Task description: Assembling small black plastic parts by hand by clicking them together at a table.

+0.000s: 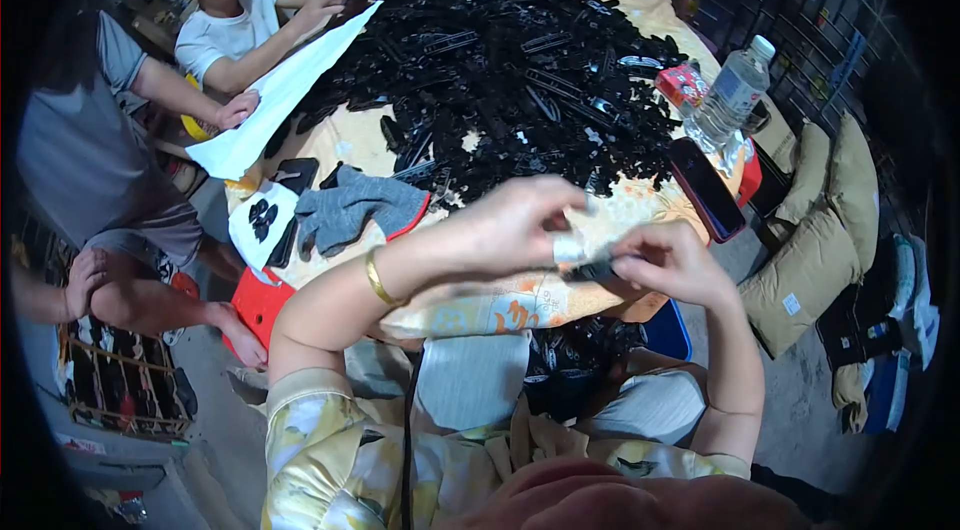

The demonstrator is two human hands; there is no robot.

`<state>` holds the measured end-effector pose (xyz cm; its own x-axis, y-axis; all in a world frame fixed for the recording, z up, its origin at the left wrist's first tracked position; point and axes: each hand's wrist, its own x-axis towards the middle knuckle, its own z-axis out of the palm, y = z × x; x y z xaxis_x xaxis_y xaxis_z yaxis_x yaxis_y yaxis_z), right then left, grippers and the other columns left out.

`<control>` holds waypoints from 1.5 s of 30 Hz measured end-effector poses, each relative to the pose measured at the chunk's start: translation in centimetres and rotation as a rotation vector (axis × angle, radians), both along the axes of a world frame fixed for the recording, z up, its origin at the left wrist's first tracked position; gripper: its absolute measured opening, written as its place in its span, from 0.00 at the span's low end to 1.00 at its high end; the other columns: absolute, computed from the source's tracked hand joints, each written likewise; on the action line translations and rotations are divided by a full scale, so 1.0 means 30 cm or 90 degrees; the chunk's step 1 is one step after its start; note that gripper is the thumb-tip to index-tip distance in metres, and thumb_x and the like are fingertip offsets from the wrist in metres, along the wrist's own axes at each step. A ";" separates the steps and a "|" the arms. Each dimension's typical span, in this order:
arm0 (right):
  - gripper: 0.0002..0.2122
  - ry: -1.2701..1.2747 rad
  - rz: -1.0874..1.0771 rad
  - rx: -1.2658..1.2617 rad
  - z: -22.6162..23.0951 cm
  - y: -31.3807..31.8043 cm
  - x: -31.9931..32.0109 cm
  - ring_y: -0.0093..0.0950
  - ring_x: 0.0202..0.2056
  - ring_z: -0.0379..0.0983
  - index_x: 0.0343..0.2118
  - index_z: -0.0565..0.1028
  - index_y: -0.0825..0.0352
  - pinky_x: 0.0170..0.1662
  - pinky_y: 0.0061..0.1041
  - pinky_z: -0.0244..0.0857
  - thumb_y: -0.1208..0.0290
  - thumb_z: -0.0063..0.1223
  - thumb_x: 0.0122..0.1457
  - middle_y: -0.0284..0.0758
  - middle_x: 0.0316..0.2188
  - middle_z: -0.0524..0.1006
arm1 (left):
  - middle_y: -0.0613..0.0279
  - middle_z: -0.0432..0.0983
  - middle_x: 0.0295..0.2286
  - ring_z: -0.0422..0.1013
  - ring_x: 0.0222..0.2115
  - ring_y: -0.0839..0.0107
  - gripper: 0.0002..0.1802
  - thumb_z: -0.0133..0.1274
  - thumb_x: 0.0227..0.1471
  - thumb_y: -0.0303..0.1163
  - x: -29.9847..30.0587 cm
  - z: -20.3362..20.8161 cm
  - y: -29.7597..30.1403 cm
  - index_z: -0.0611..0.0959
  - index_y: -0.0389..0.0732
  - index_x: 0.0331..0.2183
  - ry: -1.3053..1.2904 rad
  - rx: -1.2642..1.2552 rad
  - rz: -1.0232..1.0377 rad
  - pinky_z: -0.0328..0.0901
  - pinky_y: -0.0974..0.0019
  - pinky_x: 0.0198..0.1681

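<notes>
- Two bare hands of the wearer reach over a round table with a patterned peach tablecloth (460,317).
- Left hand (522,220): fingers curled and motion-blurred, near the pile's front edge; whether it grips anything cannot be told. One gold bracelet (378,278) circles that wrist.
- Right hand (667,258): thumb and fingers bent toward each other, beside one small dark piece (600,270); blur hides whether the piece is gripped.
- One large pile of black pieces (480,80), too many to count, covers most of the tabletop beyond the hands.
- Left of the hands: at least one grey glove (355,208) with red edging, and a small cluster of black pieces (264,219) on white material.
- Right of the pile: one clear bottle (738,95) with a white cap, one red packet (680,86), and one dark phone (707,188).
- Two other people sit or stand at the left, one in a white shirt (225,35), one in grey clothing (80,150); one long white sheet (300,90) lies near them.
- Three stuffed tan bags (800,280) lean together at right.
- Labels: a pale one on the bottle, one small white tag (791,304) on a bag; their writing is too small to read.
</notes>
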<state>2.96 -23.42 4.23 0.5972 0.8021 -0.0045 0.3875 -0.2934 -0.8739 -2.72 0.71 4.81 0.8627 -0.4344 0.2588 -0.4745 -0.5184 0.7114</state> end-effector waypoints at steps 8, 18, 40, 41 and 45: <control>0.10 -0.198 0.196 -0.216 0.072 -0.096 0.021 0.28 0.26 0.76 0.31 0.77 0.68 0.29 0.23 0.68 0.69 0.58 0.48 0.35 0.25 0.78 | 0.51 0.70 0.36 0.66 0.40 0.56 0.28 0.62 0.36 0.36 -0.122 0.113 0.385 0.73 0.35 0.40 -0.062 0.367 0.304 0.60 0.61 0.45; 0.11 -0.173 0.111 -0.047 0.030 -0.022 -0.025 0.24 0.22 0.74 0.36 0.75 0.70 0.26 0.21 0.67 0.71 0.57 0.50 0.37 0.21 0.76 | 0.55 0.70 0.30 0.68 0.33 0.63 0.16 0.51 0.39 0.18 -0.228 0.014 0.488 0.74 0.34 0.36 -0.048 0.297 0.370 0.63 0.67 0.40; 0.14 -0.605 0.139 0.114 -0.125 0.316 -0.048 0.40 0.48 0.63 0.38 0.72 0.66 0.48 0.36 0.61 0.68 0.55 0.48 0.38 0.43 0.70 | 0.49 0.67 0.36 0.65 0.38 0.53 0.18 0.49 0.40 0.23 -0.123 0.014 0.488 0.73 0.36 0.39 -0.308 0.525 0.393 0.63 0.57 0.38; 0.14 -0.622 0.120 0.115 -0.143 0.310 -0.037 0.40 0.48 0.63 0.39 0.72 0.66 0.49 0.36 0.60 0.68 0.55 0.49 0.38 0.43 0.69 | 0.48 0.68 0.36 0.65 0.38 0.50 0.18 0.51 0.42 0.25 -0.140 0.016 0.448 0.72 0.35 0.40 -0.204 0.486 0.392 0.62 0.56 0.41; 0.14 -0.664 0.075 0.105 -0.124 0.287 -0.027 0.39 0.49 0.62 0.39 0.72 0.66 0.49 0.37 0.58 0.69 0.55 0.48 0.39 0.44 0.69 | 0.40 0.68 0.38 0.65 0.40 0.45 0.27 0.50 0.50 0.38 -0.090 -0.013 0.391 0.66 0.32 0.47 -0.032 0.437 0.430 0.61 0.55 0.45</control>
<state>2.15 -14.81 0.52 0.1604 0.7991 0.5795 0.9866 -0.1124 -0.1180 -5.43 12.43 4.43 0.9812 0.0787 0.1765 0.0545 -0.9889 0.1381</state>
